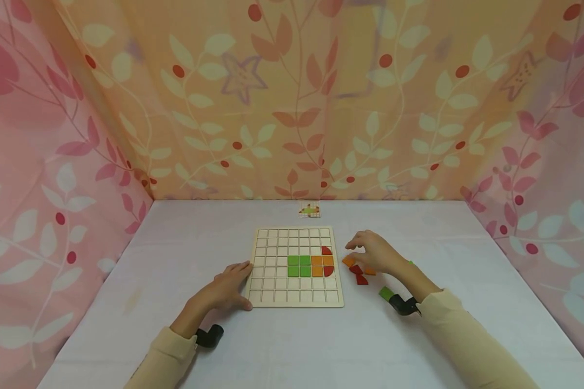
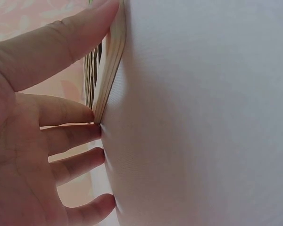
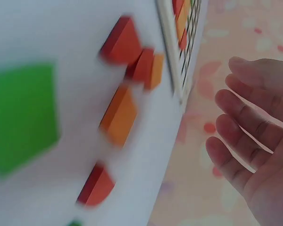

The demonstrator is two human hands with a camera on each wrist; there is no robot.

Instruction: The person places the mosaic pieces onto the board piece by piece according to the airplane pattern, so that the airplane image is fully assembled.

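A pale wooden grid board [image 1: 267, 281] lies flat on the table, with green squares [image 1: 299, 266], orange pieces [image 1: 317, 269] and red rounded pieces [image 1: 328, 271] set in cells toward its right side. My left hand [image 1: 226, 286] touches the board's left edge and near corner; in the left wrist view its fingers are extended, their tips on the table and board edge. My right hand [image 1: 377, 251] hovers above loose pieces right of the board, fingers loosely bent and holding nothing in the right wrist view. Below it lie a red piece [image 3: 124, 44], an orange piece [image 3: 120, 117] and another red piece [image 3: 96, 186].
A small pattern card [image 1: 309, 209] lies behind the board. A loose green piece [image 1: 385, 293] lies beside the right wrist's black camera mount [image 1: 403, 305]. Another black mount [image 1: 210, 336] is on the left wrist. Patterned curtains [image 1: 292, 108] enclose the white table [image 1: 292, 346].
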